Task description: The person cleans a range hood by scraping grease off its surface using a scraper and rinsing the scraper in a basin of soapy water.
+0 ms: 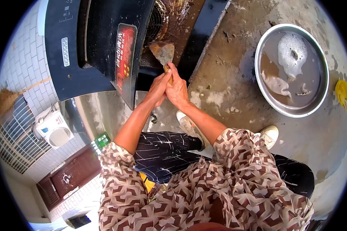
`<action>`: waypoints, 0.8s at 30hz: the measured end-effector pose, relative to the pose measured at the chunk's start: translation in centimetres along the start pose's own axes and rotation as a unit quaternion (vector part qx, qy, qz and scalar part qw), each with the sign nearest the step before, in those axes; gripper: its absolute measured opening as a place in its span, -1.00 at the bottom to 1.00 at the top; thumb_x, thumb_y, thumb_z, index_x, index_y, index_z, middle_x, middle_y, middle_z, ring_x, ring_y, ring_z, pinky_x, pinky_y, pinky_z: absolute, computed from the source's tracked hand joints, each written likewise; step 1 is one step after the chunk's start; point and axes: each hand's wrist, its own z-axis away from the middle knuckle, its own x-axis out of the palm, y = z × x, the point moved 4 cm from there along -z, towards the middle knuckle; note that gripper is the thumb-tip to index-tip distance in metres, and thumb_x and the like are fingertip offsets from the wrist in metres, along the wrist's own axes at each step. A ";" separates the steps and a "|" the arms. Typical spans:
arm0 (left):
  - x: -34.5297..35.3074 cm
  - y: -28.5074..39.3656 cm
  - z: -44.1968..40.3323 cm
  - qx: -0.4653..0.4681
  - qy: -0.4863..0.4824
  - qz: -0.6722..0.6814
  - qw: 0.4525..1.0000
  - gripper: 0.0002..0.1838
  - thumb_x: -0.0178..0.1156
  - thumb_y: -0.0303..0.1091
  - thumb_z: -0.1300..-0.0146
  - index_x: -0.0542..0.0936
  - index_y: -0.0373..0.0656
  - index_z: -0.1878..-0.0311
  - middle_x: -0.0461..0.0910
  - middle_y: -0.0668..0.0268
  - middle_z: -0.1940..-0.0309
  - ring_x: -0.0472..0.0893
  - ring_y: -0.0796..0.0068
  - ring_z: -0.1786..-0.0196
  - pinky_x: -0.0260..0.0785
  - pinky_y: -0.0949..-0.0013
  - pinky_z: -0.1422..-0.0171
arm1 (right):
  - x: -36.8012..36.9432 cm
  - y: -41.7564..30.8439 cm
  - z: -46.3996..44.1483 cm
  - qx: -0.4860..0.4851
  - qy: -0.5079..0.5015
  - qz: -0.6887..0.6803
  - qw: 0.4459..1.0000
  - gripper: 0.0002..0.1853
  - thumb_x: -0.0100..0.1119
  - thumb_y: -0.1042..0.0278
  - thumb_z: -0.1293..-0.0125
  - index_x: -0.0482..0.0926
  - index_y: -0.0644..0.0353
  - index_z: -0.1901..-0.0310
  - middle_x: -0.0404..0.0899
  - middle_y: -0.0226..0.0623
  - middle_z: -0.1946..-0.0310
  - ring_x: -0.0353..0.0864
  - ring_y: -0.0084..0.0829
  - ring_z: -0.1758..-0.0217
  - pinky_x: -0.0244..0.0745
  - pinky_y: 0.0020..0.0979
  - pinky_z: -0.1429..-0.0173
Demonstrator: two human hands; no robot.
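Both hands are closed together round the short wooden handle of a scraper (pixel 162 52). Its wide, stained blade points away from me, against the greasy brown inside of a black range hood (pixel 104 42). My left hand (pixel 157 89) wraps the handle from the left. Pressed beside it, my right hand (pixel 177 87) has a finger stretched along the handle. Thick brown grime coats the hood's inner surface (pixel 183 23) around a round, ribbed opening. A red label (pixel 125 61) with white lettering is on the dark panel left of my hands.
A metal basin (pixel 260 92) of murky water, with foam and a soaked pale cloth (pixel 275 84), stands on the wet concrete floor (pixel 227 77) to the right. Something yellow (pixel 342 94) lies beyond it. My shoes (pixel 269 136) are below. An air-conditioner unit (pixel 54 129) is at left.
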 end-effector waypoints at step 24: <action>0.5 6.5 -5.2 0.116 0.165 -0.157 0.967 -0.57 0.04 -0.04 -0.46 0.56 -0.31 0.21 0.54 0.26 0.40 0.53 0.45 0.38 0.39 0.33 0.30 | 0.6 -0.2 -5.7 -0.196 0.114 -0.001 0.974 -0.37 0.10 0.28 -0.37 0.22 0.27 -0.42 0.59 0.23 -0.05 0.60 0.08 -0.18 0.51 -0.17 -0.18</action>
